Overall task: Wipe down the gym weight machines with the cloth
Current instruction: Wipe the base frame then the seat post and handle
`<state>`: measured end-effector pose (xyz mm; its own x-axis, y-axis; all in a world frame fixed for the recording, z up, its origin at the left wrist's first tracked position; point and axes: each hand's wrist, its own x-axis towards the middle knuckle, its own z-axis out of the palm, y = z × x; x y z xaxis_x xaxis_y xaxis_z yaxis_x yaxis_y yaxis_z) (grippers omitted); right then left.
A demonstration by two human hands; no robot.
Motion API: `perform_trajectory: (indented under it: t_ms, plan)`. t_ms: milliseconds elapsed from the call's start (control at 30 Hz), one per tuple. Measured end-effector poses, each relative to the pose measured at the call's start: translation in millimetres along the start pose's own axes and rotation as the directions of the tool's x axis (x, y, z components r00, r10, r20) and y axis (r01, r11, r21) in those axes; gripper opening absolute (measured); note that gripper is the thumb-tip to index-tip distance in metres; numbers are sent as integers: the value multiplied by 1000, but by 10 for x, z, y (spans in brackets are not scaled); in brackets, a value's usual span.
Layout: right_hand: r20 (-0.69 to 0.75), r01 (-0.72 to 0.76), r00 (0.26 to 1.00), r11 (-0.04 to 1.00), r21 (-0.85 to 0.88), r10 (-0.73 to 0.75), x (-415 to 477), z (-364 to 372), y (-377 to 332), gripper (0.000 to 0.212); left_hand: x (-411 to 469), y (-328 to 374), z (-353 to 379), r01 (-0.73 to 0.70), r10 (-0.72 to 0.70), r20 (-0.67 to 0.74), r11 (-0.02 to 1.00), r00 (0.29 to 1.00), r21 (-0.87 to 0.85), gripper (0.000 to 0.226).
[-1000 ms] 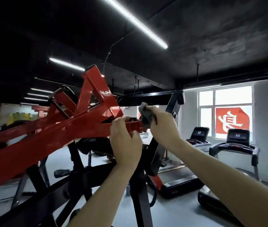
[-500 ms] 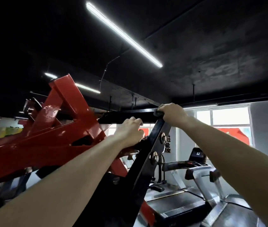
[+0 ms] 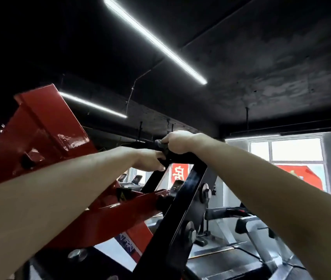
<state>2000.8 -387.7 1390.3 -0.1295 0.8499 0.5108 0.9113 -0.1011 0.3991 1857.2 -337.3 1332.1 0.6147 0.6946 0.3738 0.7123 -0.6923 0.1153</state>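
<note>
A weight machine fills the lower left: red lever arms (image 3: pixel 45 134) and a black steel frame (image 3: pixel 180 215) with large bolts. Both my arms reach up to the black top crossbar (image 3: pixel 138 145). My right hand (image 3: pixel 178 143) grips a dark grey cloth (image 3: pixel 161 146) and presses it onto the top of the bar. My left hand (image 3: pixel 150 160) is just left of it and lower, fingers curled around the black frame near the corner. Most of the cloth is hidden under my right hand.
Treadmills (image 3: pixel 247 225) stand on the grey floor at the lower right. A window (image 3: pixel 286 152) with a red sign (image 3: pixel 300 176) is on the right wall. Strip lights (image 3: pixel 154 41) run across the dark ceiling. Another red sign (image 3: pixel 177 172) shows behind the frame.
My view has tilted upward. Both hands left the red arm and rose to the black top crossbar; the right hand with the cloth slid left along it, and the left hand took hold of the frame.
</note>
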Motion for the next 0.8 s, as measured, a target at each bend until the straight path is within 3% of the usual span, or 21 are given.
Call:
perform_trajectory:
  t_ms: [200,267,400,500,633,800]
  plan:
    - [-31,63,997,991,-116,-66,66,-14,32,51,146,-319,112,76,-114,176,975,978,208,71]
    - [-29,74,996,973,-218,-82,-45,8,190,52,128,-411,91,81,-124,129,951,984,300,73]
    - [7,69,997,915,-398,-72,-157,110,390,32,70,-511,174,161,-187,5,856,982,491,72]
    - [20,97,995,905,-415,-98,-33,60,281,30,63,-585,264,199,-244,35,857,969,475,79]
    - [49,145,989,926,-349,-137,382,127,-29,36,-12,-576,240,180,-215,47,902,975,392,87]
    - [94,203,979,928,-312,-182,904,295,-449,35,-49,-604,281,157,-206,54,867,977,473,79]
